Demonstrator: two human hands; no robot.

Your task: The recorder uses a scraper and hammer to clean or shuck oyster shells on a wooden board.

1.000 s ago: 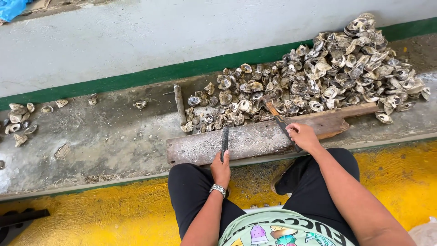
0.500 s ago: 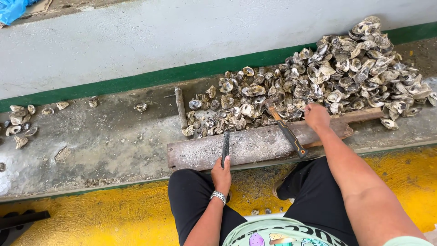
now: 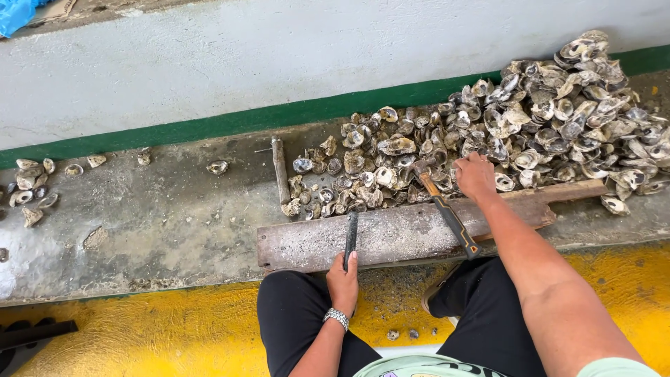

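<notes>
One plank (image 3: pixel 405 234) lies across the ledge. The left hand (image 3: pixel 343 278) at 6 o'clock is clamped on one dark blade (image 3: pixel 350 237). The right hand (image 3: pixel 476 176) reaches, fingers curled, into one shell heap (image 3: pixel 530 132) at 1 o'clock; one hammer (image 3: pixel 447 213) rests beside it.

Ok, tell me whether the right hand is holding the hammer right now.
No: the right hand reaches into the oyster shells, while the hammer lies untouched on the plank.

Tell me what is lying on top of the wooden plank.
On the plank lie a hammer with a black-and-orange handle and a dark blade that the left hand holds. Shells and the right hand cover its far edge.
</notes>
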